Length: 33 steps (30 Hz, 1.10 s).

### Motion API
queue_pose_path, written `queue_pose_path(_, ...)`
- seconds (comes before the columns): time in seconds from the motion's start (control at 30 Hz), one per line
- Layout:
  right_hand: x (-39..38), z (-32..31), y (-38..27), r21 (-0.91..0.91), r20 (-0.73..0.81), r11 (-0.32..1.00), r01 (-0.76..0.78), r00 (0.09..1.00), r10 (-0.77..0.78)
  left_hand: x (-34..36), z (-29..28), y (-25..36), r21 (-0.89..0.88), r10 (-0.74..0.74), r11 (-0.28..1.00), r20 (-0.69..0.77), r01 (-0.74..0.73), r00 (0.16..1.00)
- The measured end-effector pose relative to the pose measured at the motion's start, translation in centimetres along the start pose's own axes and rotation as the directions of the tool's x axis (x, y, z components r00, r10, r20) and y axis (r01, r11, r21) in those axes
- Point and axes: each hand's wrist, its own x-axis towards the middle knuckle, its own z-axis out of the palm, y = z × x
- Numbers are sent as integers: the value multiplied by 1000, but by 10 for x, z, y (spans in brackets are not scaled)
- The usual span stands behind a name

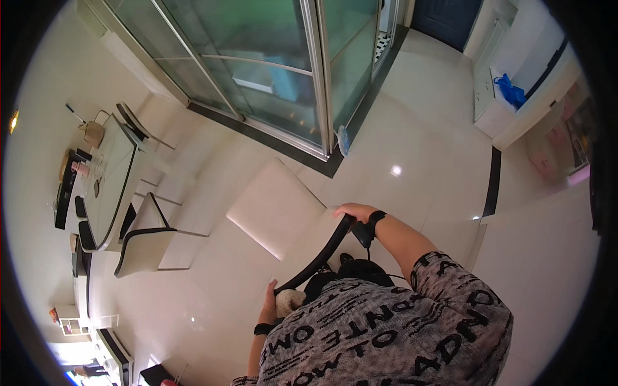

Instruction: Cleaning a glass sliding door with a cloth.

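Note:
I stand behind a chair with a pale seat point(277, 209) and a curved black rim point(322, 256) along the top of its backrest. My right hand point(356, 211) is closed over the rim's right end, a black strap on its wrist. At the left end, my left hand point(270, 296) grips the side of the backrest, its fingers partly hidden, with another black strap. A fuzzy beige patch point(291, 301) shows beside the left hand; what it is I cannot tell. Beside the right wrist hangs a small black device point(363, 235) with a cable.
To the left stands a pale dining table point(116, 174) with small items on it and matching chairs point(147, 248) around it. A frosted glass sliding partition point(257, 83) is ahead. A dark door point(445, 22) and a white cabinet point(486, 96) with a blue bag point(510, 91) are far right.

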Motion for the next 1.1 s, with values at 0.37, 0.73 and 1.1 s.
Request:
queue_pose_path(0.37, 48, -27, 91, 63, -16, 997, -53, 998, 54, -4, -71, -18, 408, 327, 783, 371, -469, 869)
queue_pose_path(0.73, 19, -32, 135, -497, 554, -20, 868, 300, -777, -12, -80, 44, -169, -62, 980, 227, 102, 972)
queue_pose_path(1.1, -51, -57, 220, -685, 243, 354, 636, 658, -713, 16, -48, 126, 157, -155, 984, 485, 89, 861)
